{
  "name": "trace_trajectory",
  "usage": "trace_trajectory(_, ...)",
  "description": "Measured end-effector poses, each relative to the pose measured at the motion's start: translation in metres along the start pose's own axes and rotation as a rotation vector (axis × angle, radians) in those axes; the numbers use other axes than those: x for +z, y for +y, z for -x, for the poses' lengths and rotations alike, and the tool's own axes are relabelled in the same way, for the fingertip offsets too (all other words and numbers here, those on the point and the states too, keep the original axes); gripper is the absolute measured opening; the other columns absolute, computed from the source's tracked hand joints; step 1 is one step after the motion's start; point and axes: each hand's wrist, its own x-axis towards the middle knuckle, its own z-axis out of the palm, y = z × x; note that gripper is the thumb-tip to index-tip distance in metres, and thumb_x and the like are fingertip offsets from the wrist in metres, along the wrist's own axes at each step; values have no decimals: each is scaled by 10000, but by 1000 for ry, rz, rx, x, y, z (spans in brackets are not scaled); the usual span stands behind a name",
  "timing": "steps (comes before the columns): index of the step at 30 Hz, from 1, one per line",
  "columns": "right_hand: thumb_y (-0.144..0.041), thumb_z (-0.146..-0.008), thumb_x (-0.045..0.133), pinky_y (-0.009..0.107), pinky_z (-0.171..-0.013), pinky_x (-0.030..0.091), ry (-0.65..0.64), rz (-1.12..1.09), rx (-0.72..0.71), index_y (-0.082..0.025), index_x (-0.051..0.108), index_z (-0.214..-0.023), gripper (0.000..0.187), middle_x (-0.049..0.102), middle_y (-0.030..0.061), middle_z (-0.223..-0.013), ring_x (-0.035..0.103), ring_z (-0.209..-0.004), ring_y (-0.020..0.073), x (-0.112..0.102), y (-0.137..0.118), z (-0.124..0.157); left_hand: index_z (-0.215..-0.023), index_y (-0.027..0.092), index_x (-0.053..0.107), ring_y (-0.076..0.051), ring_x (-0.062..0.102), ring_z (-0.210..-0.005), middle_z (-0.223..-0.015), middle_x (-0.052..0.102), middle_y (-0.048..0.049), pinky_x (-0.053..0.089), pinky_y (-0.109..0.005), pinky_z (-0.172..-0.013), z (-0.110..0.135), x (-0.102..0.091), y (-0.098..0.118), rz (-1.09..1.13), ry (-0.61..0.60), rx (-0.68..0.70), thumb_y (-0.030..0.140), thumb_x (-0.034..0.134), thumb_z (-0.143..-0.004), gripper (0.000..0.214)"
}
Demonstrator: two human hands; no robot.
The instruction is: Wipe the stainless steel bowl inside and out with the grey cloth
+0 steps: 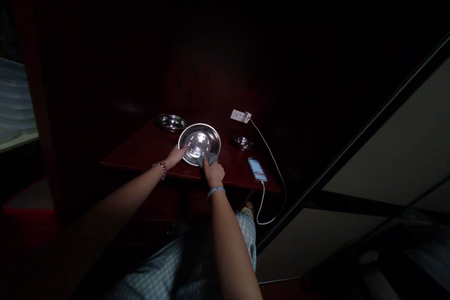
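Observation:
A shiny metal basin point(199, 138) is tilted toward me above the front part of the dark red desk. My left hand point(176, 155) grips its left rim, thumb on the inside. In my right hand point(214, 173) is a bunched grey cloth point(210, 158), pressed against the basin's lower right rim. A second metal basin point(172, 123) rests on the desk at the back left. To the right stands a smaller metal bowl point(242, 143).
A phone point(257, 169) lies at the desk's right side, its white cable point(271, 152) running to a wall socket point(240, 116). The desk top point(137, 151) has its front edge close to my wrists. A pale slanted panel point(390, 154) stands at the right.

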Motion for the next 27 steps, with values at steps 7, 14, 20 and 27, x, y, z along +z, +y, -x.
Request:
trace_trajectory(7,-565,-1094,432,397,-1030,573,7,6,2,-47,747,-1282,635,754,284,-1280,734,-1255,348,0,0,-1,-958,160,726,-348,747,-1137,-1013,817,-165,567,-468,-1050,-1,0,-1,1,-3,5,443,713,-800,324)
trace_trajectory(14,-563,-1093,430,415,-1050,564,5,-8,4,-32,742,-1297,649,746,291,-1294,727,-1263,364,-1,-1,0,-934,162,730,-342,750,-1130,-1021,821,-158,567,-464,-1050,2,-1,2,-6,0,5,416,719,-788,293)
trace_trajectory(20,-561,-1094,431,399,-1031,573,10,-6,-7,-35,747,-1282,642,748,291,-1288,736,-1249,352,-1,0,0,-931,162,724,-351,747,-1137,-1010,814,-163,563,-475,-1057,3,-1,5,-8,-4,-1,395,714,-783,275)
trace_trajectory(27,-562,-1098,407,427,-1062,550,-4,-12,-3,-27,729,-1312,660,737,289,-1313,716,-1276,374,0,0,0,-940,166,723,-329,742,-1143,-1029,816,-153,553,-448,-1071,3,-2,3,-11,-17,-2,345,676,-813,224)
